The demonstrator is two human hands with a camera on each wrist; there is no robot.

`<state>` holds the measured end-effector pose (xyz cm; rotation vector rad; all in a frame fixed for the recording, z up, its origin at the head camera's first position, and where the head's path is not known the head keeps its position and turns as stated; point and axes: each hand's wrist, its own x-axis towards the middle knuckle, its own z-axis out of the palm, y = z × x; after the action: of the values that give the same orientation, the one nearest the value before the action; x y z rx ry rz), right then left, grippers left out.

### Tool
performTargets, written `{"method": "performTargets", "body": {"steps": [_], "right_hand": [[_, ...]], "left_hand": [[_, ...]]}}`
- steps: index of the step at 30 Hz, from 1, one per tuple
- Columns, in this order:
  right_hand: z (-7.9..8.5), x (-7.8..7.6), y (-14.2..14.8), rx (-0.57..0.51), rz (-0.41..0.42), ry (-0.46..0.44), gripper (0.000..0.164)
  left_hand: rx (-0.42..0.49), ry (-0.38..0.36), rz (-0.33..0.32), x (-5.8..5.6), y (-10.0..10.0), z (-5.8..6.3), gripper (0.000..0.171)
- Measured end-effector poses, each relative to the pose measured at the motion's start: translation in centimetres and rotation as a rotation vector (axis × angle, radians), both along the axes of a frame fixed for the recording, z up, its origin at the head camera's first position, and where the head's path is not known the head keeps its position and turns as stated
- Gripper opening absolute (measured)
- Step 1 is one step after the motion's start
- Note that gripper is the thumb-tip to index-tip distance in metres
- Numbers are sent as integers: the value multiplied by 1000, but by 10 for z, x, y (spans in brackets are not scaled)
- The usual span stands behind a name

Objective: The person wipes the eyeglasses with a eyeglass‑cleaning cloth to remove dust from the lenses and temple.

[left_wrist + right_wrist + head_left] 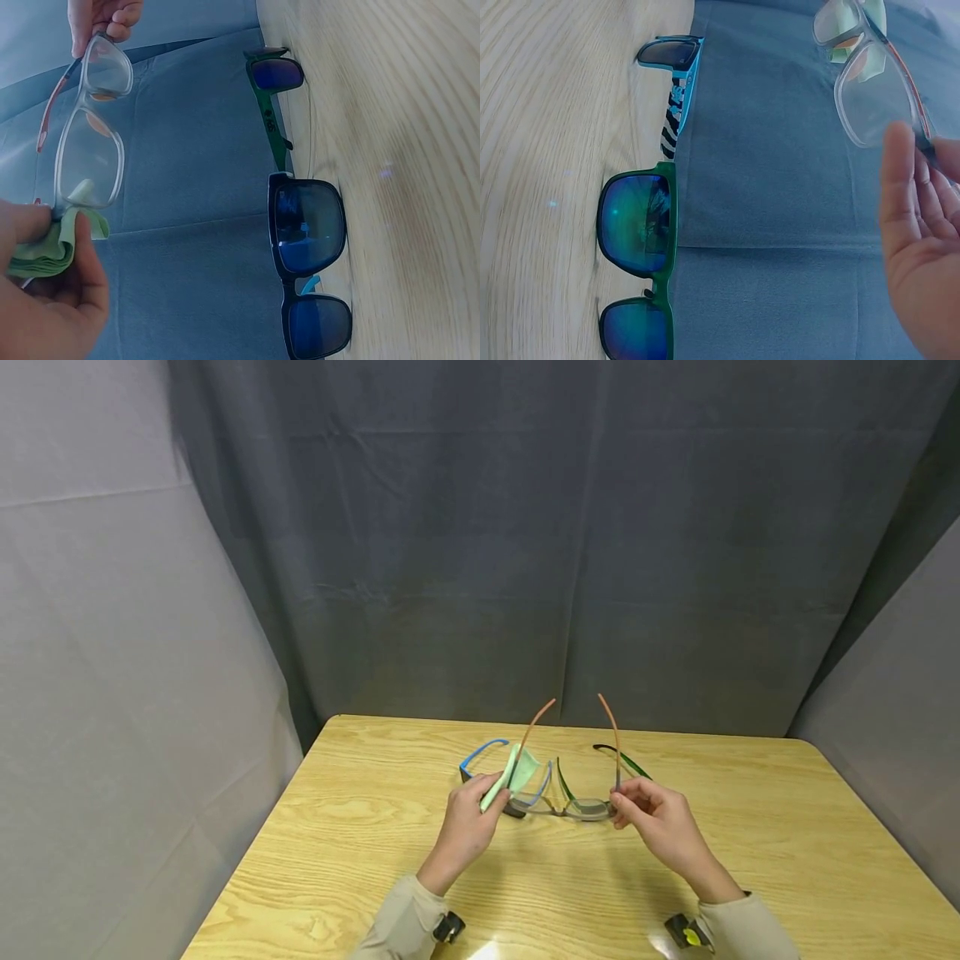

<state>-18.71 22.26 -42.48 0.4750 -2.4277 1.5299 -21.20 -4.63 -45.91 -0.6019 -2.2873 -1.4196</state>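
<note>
Between my two hands a pair of clear-framed eyeglasses [90, 157] with orange-brown temples is held up above the table, temples pointing away. My left hand [468, 822] pinches its left end together with a folded light green cloth [52, 247], which sits at the hinge and lower lens edge. With thumb and fingertips, my right hand [660, 827] grips the other end at the hinge. Behind the eyeglasses stand blue-and-black sunglasses [311, 225] with a zebra-striped temple, and green sunglasses [637, 225] with mirrored lenses, both on the table with temples unfolded.
The wooden table [337, 860] has rounded back corners. A dark grey curtain [480, 543] hangs behind its back edge, with pale fabric panels [112, 652] on either side. Both sleeves carry small black wrist devices [450, 927].
</note>
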Motion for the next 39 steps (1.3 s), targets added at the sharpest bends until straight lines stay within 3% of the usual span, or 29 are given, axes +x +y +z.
{"method": "performTargets", "body": {"steps": [8, 15, 19, 23, 32, 39], "right_hand": [[-15, -9, 8, -90, 45, -93, 23], [-17, -10, 8, -68, 27, -80, 21], [-19, -11, 8, -55, 7, -75, 19], [-20, -12, 8, -53, 1, -65, 18], [-20, -11, 7, -37, -16, -66, 16], [-19, -10, 5, -11, -20, -63, 17]], "left_hand": [[28, 21, 28, -1, 0, 0, 23], [116, 18, 66, -1, -1, 1, 20], [153, 52, 85, -1, -1, 2, 22], [121, 180, 101, -2, -1, 2, 24], [-86, 529, 109, -4, 2, -2, 43], [-287, 667, 62, -1, 4, 2, 49]]}}
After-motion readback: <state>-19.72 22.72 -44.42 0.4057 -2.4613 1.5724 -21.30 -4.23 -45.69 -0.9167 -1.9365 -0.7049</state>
